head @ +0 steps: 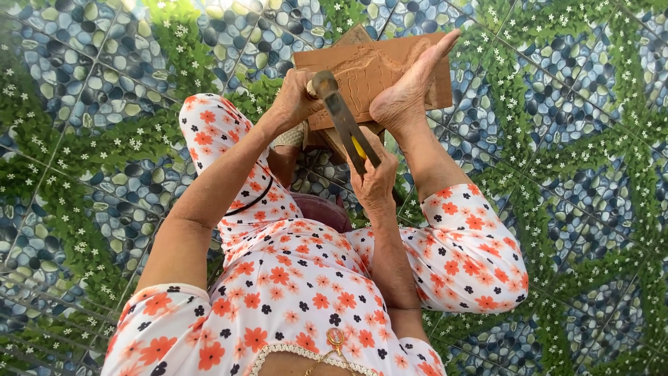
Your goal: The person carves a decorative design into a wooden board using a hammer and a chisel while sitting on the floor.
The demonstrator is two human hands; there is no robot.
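Observation:
A brown wooden board (362,69) with a carved relief lies on the patterned floor ahead of me. My right foot (410,87) rests on it and presses it down. My left hand (296,101) is closed around a small chisel whose top pokes out at the board's near edge. My right hand (374,182) grips the dark handle of a hammer (341,115) with a yellow patch. The hammer's metal head sits at the chisel's top, right beside my left hand.
The floor (557,174) is tiled with a blue pebble and green leaf pattern all around. A second plank (353,35) pokes out from under the carved board. My legs in orange-flowered trousers frame the work, with a pinkish low stool (323,209) under me.

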